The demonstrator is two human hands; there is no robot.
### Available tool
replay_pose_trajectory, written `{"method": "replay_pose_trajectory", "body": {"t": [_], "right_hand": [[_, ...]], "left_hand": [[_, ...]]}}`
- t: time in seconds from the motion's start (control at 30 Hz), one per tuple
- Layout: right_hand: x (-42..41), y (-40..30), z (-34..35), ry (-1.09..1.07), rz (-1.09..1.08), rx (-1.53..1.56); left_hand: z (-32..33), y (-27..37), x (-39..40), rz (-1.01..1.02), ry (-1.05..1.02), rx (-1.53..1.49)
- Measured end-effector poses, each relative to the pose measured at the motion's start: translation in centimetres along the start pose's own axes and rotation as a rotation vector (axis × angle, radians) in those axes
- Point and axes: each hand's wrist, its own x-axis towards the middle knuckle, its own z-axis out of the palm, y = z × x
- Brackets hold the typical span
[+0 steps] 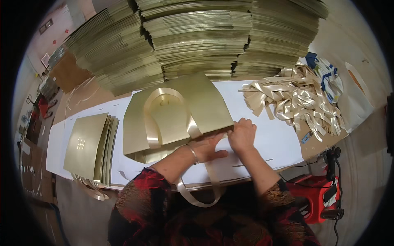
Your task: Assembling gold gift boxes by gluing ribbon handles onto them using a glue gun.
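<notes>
A gold paper gift bag (209,104) lies on its side in front of me, its mouth towards me. A cream satin ribbon handle (150,123) loops over its upper panel, and a second ribbon loop (197,203) hangs past the table edge. My left hand (209,147), with a bracelet at the wrist, reaches to the mouth near its right corner; its thumb is spread and its fingertips are partly hidden. Curled at that same corner, my right hand (243,135) has its fingers closed on the bag's edge. What lies between the two hands is hard to make out.
Flattened gold bags (86,147) with ribbon handles lie at the left on white sheeting (271,147). Tall stacks of folded gold bags (200,40) rise behind. A ribbon heap (301,98) is at the right. Below stands a red stool (314,196) with a phone (331,193).
</notes>
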Motion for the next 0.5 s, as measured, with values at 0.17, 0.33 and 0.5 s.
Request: {"method": "replay_pose_trajectory", "body": {"t": [0.17, 0.33, 0.5], "right_hand": [[-0.2, 0.8, 1.0, 0.012, -0.070, 0.037], [-0.4, 1.3, 0.8, 0.087, -0.108, 0.077], [-0.8, 1.4, 0.1, 0.056, -0.223, 0.127]], "left_hand": [[-1.6, -3.0, -8.5, -0.242, -0.137, -0.063], [-1.7, -5.3, -15.9, -0.321, -0.029, -0.008], [-0.6, -3.7, -16.5, -0.198, 0.269, 0.217]]}}
